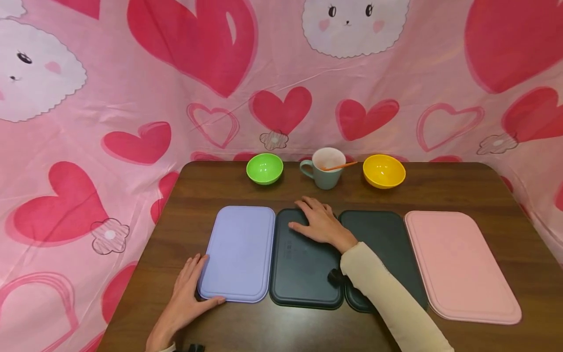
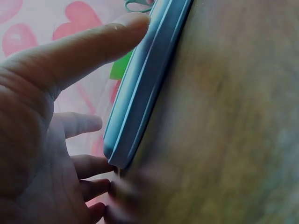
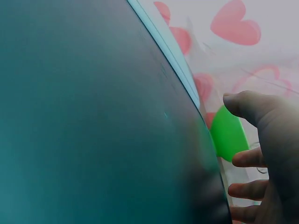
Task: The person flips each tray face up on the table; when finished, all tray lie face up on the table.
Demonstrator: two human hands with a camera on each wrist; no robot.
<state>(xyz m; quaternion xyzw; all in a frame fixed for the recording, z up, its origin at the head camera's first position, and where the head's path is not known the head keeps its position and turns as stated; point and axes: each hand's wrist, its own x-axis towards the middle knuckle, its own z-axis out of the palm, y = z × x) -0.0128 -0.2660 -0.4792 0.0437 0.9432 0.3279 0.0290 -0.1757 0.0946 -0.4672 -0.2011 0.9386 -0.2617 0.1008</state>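
Four flat, round-cornered rectangular lid-like panels lie side by side: lavender, dark green, a second dark green and pink. My left hand spans the near left corner of the lavender panel. Its thumb is at the near edge and its fingers lie along the left side. In the left wrist view the thumb is straight and reaches the panel's rim. With fingers spread, my right hand is over the far end of the left dark green panel, its forearm crossing the other dark one.
Behind the panels stand a green bowl, a mug with an orange stick in it, and a yellow bowl. A pink heart-patterned cloth hangs at the back edge of the brown table.
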